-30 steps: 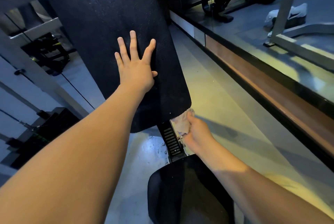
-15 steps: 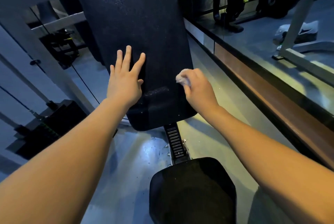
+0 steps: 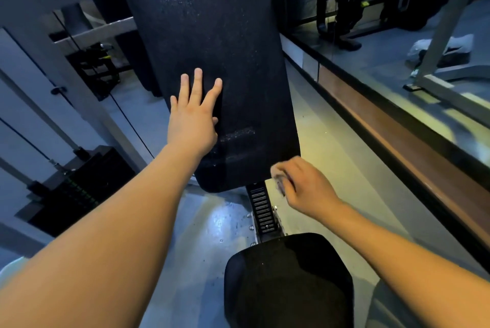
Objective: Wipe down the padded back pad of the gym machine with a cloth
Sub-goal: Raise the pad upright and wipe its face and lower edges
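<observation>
the left hand (image 3: 192, 122) lies flat, fingers straight, on the black textured padded back pad (image 3: 212, 36); at its 5 o'clock corner, the right hand (image 3: 305, 186) grips a pale crumpled cloth (image 3: 278, 176).

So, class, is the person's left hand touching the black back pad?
Touching. The head view shows the left hand lying flat on the back pad, fingers straight against its surface, no gap visible.

black seat (image 3: 289, 282) | notched rail (image 3: 261, 208) above it | weight stack (image 3: 79, 190) left | wooden ledge (image 3: 397, 142) right
</observation>
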`<state>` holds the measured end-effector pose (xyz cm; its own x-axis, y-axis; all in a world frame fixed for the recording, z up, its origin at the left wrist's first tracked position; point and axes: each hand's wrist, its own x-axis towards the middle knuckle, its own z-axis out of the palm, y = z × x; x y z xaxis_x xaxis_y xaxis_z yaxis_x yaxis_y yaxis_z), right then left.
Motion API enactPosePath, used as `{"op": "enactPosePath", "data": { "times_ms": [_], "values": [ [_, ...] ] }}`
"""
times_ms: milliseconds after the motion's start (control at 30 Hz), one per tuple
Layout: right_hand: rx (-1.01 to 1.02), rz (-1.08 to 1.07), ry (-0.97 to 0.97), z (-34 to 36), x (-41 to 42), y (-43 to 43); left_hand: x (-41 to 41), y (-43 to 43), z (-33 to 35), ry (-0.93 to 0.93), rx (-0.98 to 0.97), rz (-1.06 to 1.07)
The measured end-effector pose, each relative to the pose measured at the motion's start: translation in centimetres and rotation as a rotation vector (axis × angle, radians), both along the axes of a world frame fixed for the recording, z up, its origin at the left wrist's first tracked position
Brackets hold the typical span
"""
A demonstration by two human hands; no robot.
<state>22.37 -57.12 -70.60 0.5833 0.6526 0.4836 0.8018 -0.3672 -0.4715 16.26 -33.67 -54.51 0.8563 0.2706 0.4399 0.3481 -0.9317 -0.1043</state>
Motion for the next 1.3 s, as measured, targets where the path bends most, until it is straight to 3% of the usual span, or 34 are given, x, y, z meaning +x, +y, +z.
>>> {"op": "enactPosePath", "data": {
  "times_ms": [133, 200, 267, 533, 700, 800, 1067, 1133, 1300],
  "values": [
    [0.211, -0.153, -0.002, 6.4, 3.2, 2.2, 0.1, -0.2, -0.1, 0.002, -0.008, 0.004],
    [0.235, -0.379, -0.05, 6.8, 4.7, 2.8, 0.0, 0.0, 0.0, 0.005, -0.012, 0.006],
    [0.217, -0.453, -0.087, 5.9, 4.7, 3.1, -0.1, 0.1, 0.1, 0.009, -0.013, 0.001],
    [0.103, -0.275, -0.167, 4.2, 3.7, 3.3, 0.0, 0.2, -0.2, 0.003, -0.009, 0.007],
    [0.27, -0.293, -0.254, 7.3, 5.3, 3.9, 0.1, 0.2, -0.3, -0.014, -0.018, -0.001],
    [0.268, -0.301, -0.249, 6.4, 4.7, 4.8, 0.3, 0.2, -0.7, -0.036, -0.017, -0.009],
    [-0.169, 0.054, -0.202, -4.2, -0.8, 1.8, 0.3, 0.5, -0.8, -0.047, 0.005, -0.008],
    [-0.126, 0.019, -0.233, -1.7, 0.3, 1.3, 0.3, 0.4, -1.0, -0.06, 0.006, -0.004],
    [0.208, -0.209, -0.33, 8.4, 5.2, 3.5, 0.3, 0.2, -0.6, -0.036, 0.002, 0.009]
  ]
}}
